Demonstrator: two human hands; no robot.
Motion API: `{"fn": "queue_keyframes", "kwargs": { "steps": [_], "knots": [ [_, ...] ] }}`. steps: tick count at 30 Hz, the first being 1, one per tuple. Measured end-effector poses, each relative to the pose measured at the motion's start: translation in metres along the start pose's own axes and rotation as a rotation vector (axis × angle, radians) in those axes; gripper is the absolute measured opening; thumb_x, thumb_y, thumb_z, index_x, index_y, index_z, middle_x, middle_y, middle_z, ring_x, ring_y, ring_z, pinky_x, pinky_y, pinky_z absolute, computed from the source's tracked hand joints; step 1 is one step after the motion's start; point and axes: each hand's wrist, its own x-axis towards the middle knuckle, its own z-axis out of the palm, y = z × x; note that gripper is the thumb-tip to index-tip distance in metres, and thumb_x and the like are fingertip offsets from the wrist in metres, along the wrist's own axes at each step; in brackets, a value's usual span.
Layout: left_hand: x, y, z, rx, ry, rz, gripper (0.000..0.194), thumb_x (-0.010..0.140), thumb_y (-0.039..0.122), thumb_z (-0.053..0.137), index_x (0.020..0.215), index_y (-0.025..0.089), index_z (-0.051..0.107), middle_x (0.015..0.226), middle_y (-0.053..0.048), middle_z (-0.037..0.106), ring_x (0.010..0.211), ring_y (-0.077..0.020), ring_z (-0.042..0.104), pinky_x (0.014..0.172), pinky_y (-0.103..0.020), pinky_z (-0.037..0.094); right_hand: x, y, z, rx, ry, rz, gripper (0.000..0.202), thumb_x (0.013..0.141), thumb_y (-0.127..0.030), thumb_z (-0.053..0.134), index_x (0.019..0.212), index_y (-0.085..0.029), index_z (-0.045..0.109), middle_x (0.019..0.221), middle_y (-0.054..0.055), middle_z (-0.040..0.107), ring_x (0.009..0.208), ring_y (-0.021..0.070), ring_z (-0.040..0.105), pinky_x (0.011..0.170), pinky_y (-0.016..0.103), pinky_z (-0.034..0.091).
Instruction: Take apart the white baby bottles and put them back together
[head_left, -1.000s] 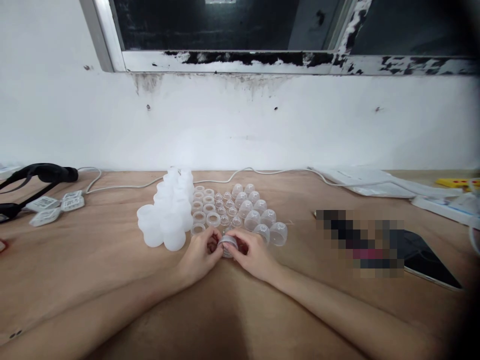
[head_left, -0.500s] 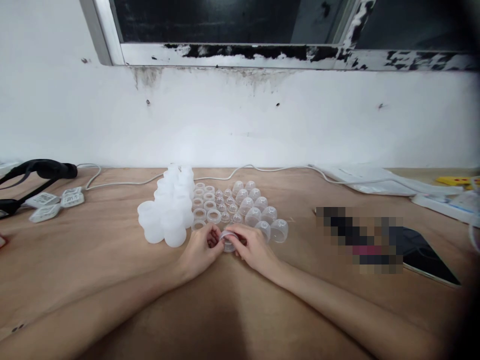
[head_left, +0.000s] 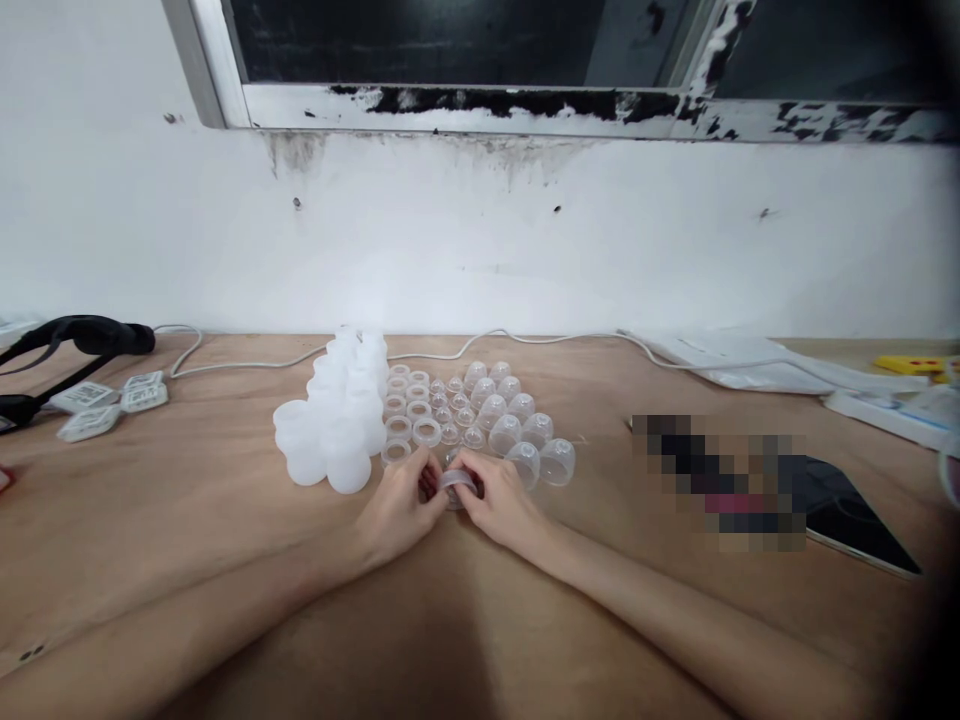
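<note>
Between my two hands is a clear plastic screw ring (head_left: 457,480), tilted, with a see-through part under it that my fingers partly hide. My left hand (head_left: 411,498) pinches its left side. On the opposite side my right hand (head_left: 499,495) grips it, thumb at the near edge. Just beyond stand two columns of translucent rings (head_left: 427,432). Small clear bottle teats (head_left: 472,437) sit beside them, and clear domed caps (head_left: 556,462) are lined up to the right. White translucent bottles or cups (head_left: 349,463) cluster left of the rings.
A white cable (head_left: 450,357) runs along the wall. On the right lie a dark phone-like slab (head_left: 855,515), a blurred-out patch, a plastic bag (head_left: 727,370) and a white power strip (head_left: 889,418). Black straps (head_left: 97,337) and white labelled packets (head_left: 90,422) are at the left.
The ring has tipped between my fingers, its band now turned more toward me. Both hands stay in nearly the same place; the rows of parts look unchanged.
</note>
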Motion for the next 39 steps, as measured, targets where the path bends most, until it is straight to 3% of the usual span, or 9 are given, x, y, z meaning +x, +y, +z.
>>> {"fn": "queue_keyframes", "kwargs": {
  "steps": [7,15,23,32,39],
  "knots": [
    [0.001,0.001,0.000,-0.001,-0.030,-0.024,0.004,0.069,0.017,0.044,0.072,0.014,0.043,0.064,0.001,0.050,0.057,-0.0086,0.045,0.051,-0.020,0.034,0.002,0.000,0.003,-0.024,0.019,-0.053,0.014,0.067,-0.002,0.041,0.072,-0.015,0.045,0.071,-0.001,0.051,0.066,0.0094,0.045,0.061,0.020,0.033],
    [0.007,-0.009,0.006,-0.158,0.130,-0.128,0.009,0.069,0.020,0.047,0.067,0.014,0.041,0.061,0.002,0.046,0.056,-0.0082,0.043,0.051,-0.020,0.035,-0.003,-0.005,-0.005,0.081,0.036,-0.105,0.020,0.078,-0.017,0.044,0.098,-0.017,0.049,0.090,0.002,0.054,0.079,0.0102,0.048,0.070,0.022,0.038],
    [0.008,-0.011,0.007,-0.250,0.050,-0.191,0.007,0.069,0.016,0.045,0.068,0.014,0.038,0.056,0.003,0.044,0.050,-0.0085,0.045,0.047,-0.019,0.035,-0.001,-0.001,0.003,0.099,0.108,-0.081,0.019,0.079,-0.013,0.039,0.091,-0.017,0.053,0.087,0.002,0.057,0.080,0.0109,0.051,0.072,0.023,0.039],
    [0.005,-0.009,0.006,-0.290,0.050,-0.033,0.017,0.081,0.031,0.041,0.081,0.013,0.043,0.071,0.000,0.047,0.061,-0.0084,0.045,0.055,-0.020,0.037,-0.001,-0.002,-0.003,0.198,0.037,-0.069,0.028,0.083,-0.021,0.037,0.107,-0.018,0.052,0.099,0.005,0.055,0.090,0.0128,0.050,0.077,0.026,0.040],
    [0.004,-0.006,0.004,-0.232,0.007,-0.049,0.014,0.081,0.028,0.041,0.079,0.013,0.041,0.070,0.000,0.048,0.061,-0.0093,0.045,0.054,-0.020,0.037,-0.002,-0.005,-0.002,0.162,0.045,-0.029,0.021,0.081,-0.021,0.040,0.095,-0.016,0.055,0.082,0.003,0.056,0.071,0.0115,0.050,0.061,0.023,0.039]
  ]
}}
